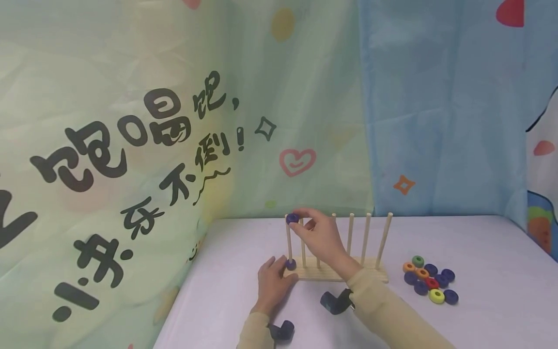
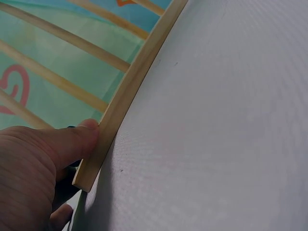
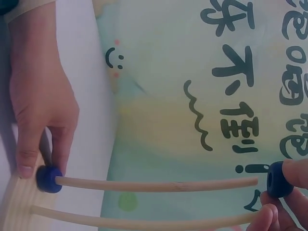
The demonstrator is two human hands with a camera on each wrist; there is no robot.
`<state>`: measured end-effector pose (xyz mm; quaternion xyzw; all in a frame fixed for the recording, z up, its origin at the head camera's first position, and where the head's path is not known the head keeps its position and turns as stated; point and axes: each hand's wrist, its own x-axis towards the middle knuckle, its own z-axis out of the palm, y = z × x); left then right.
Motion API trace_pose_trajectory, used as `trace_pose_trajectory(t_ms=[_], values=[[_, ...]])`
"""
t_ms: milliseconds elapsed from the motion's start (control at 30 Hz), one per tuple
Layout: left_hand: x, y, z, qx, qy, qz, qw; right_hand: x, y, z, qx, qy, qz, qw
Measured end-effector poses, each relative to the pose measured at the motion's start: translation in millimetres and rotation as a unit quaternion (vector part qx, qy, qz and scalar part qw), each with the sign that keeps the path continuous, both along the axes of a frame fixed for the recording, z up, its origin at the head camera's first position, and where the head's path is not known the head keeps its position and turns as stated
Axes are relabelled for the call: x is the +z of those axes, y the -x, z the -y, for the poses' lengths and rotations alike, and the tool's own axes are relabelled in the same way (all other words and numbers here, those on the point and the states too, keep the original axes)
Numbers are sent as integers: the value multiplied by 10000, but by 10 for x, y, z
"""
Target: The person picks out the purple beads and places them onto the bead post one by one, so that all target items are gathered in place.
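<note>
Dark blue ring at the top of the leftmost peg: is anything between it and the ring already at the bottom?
Nothing visible. The held ring is at the peg tip; the shaft runs bare down to the seated ring.

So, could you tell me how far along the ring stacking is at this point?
One dark blue ring already sits at the foot of the leftmost peg. The right hand pinches a second blue ring at that peg's tip, while the left hand steadies the wooden base. The loose rings on the table remain.

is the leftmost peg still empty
No, a dark blue ring already sits at the base of the leftmost peg.
</note>
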<state>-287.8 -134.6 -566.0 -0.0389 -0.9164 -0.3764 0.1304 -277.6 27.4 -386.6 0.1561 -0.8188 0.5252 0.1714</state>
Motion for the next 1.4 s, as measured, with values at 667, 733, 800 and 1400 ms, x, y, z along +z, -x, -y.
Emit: trace_pose_trajectory(t_ms=[667, 733, 800, 1400], values=[[-8, 27, 1, -162, 104, -184, 9996, -12, 189, 136, -70, 233, 75, 9997], [-2, 30, 11, -162, 128, -269, 9994, -10, 200, 150, -54, 227, 49, 9997], [-3, 30, 15, -151, 117, -256, 9995, -8, 206, 157, -65, 180, 17, 9998], [3, 38, 7, -164, 93, -218, 9996, -98, 225, 152, -285, -372, -44, 9989]])
